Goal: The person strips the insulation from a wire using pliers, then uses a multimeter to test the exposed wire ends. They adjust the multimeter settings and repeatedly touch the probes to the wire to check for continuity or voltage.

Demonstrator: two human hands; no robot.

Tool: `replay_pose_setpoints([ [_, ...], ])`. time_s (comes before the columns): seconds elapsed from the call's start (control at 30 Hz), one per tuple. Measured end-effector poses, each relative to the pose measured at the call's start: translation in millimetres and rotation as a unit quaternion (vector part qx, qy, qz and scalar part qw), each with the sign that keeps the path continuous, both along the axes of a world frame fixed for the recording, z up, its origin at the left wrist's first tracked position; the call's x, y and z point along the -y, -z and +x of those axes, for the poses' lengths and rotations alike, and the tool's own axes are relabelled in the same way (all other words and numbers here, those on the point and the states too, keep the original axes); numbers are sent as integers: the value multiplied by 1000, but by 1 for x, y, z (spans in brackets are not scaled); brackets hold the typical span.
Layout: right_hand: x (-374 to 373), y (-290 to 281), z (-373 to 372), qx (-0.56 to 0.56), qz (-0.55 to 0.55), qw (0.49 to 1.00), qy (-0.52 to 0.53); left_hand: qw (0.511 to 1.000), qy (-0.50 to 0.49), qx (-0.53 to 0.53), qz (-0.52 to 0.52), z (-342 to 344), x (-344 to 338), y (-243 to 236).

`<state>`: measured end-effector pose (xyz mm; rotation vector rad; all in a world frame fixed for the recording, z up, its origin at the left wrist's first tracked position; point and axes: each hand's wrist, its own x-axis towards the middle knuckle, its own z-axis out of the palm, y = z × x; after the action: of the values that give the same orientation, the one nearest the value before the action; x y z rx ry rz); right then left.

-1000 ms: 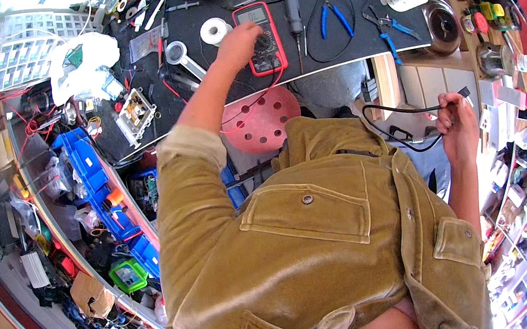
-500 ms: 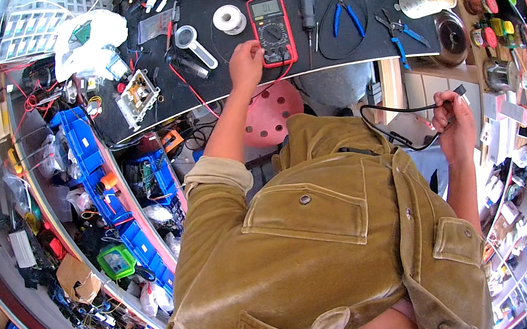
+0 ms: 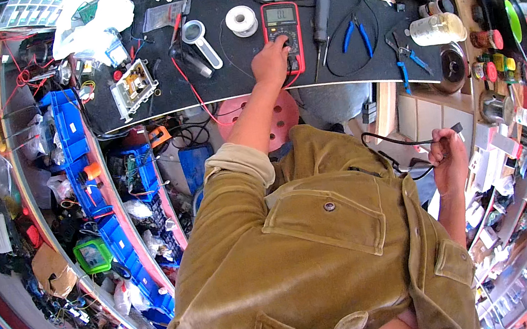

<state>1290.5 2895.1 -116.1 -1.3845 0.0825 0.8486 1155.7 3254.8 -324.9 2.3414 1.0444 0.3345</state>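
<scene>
Left hand (image 3: 271, 63) reaching onto red multimeter (image 3: 281, 29) on black bench, fingertips on dial. Right hand (image 3: 448, 156) closed around black lead (image 3: 398, 143). Risk: taut lead dragging meter off bench.

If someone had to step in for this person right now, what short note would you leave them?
Left hand: on the lower part of the red multimeter, which lies flat on the black bench mat; grip not closed around it.
Right hand: off the bench at the person's side, shut on a black cable.
Nearby on the mat: solder reel, magnifier, blue pliers.
Done: the meter's screen is lit.
Left: hard to judge; no probes are visibly touching anything.
</scene>
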Motion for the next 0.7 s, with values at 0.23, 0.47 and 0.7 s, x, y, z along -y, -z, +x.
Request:
replay_pose_setpoints([
  [0.23,-7,-2,0,7,-7,1000,-12,1000,-13,-3,19,4,2,5],
  [0.47,-15,-8,2,4,-9,1000,-27,997,-71,37,-4,0,11,2],
  [0.7,-23,-4,3,1,9,999,-40,992,-83,71,-69,-10,7,6],
])
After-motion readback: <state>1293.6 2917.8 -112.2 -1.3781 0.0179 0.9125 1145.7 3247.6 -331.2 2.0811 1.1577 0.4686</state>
